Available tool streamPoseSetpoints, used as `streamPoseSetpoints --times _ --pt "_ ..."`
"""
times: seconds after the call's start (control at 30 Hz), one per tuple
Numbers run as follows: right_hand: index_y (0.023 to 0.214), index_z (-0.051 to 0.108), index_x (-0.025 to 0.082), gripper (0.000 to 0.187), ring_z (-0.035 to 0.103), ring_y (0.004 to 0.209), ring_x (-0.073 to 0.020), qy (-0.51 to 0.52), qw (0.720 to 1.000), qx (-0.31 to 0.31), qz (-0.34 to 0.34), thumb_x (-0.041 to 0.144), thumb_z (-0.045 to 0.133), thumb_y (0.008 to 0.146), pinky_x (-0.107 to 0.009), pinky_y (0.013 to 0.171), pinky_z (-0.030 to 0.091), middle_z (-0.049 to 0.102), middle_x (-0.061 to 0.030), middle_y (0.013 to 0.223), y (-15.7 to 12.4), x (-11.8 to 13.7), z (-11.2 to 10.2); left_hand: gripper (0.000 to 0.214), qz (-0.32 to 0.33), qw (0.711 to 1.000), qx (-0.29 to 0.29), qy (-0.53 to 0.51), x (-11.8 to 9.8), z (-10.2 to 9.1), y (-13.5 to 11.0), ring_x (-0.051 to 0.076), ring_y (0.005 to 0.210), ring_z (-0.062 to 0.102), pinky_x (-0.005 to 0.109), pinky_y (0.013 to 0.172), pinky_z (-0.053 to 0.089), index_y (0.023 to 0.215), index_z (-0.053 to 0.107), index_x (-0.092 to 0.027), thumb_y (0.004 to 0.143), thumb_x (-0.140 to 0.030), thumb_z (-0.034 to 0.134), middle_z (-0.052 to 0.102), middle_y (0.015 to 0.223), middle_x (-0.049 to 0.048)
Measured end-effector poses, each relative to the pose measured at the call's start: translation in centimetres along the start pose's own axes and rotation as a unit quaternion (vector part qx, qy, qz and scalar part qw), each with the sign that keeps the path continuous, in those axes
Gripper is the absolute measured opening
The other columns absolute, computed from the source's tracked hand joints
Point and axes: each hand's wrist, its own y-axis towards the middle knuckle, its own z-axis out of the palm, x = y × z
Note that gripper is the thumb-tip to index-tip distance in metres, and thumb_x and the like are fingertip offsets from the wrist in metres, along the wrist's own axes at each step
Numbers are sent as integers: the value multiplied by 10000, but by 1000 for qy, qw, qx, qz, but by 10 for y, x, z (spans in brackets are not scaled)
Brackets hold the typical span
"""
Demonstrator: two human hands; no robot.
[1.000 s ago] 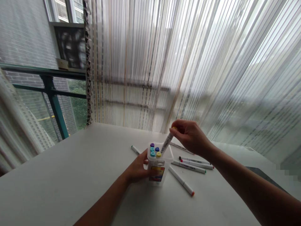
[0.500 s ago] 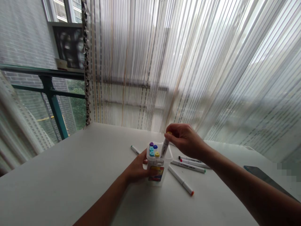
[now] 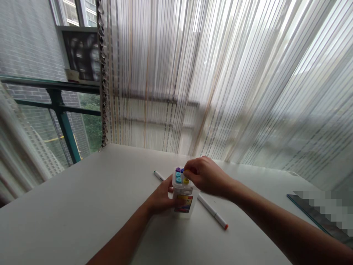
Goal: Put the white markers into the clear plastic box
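Note:
My left hand is wrapped round the side of a clear plastic marker box that stands upright on the table. A colourful label shows on the box's front. Purple, blue, light blue and yellow marker caps show at its open top. My right hand is closed over the box's right part, fingertips pinched on the yellow-orange end of a marker, whose body is hidden. An orange-capped marker lies right of the box. Behind my left hand lies a green-ended marker, partly covered.
Everything stands on a white table. A dark flat object with a teal edge lies at the far right. Striped sheer curtains hang behind the table, and a green railing shows at the left.
My right hand has come down and left, lowering the marker into the box. Its forearm now covers the markers lying on the right. My left hand has stayed on the box.

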Motion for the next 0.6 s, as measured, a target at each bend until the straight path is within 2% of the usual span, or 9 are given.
streamPoseSetpoints --times 0.43,0.6 --pt "685 643 163 249 420 502 -88 -60 996 66 -14 219 430 802 -216 494 282 600 -39 613 0 5 -2 540 4 1000 -1 2 0 0 0 215 867 566 308 751 441 1078 498 -170 603 -245 744 611 962 61" --pt "793 674 182 260 488 554 -95 -23 996 82 -35 173 414 797 -206 519 317 649 -39 705 1 3 -6 536 5 1000 0 0 1 0 1 220 874 561 305 743 439 1064 503 -160 599 -262 748 608 971 69"
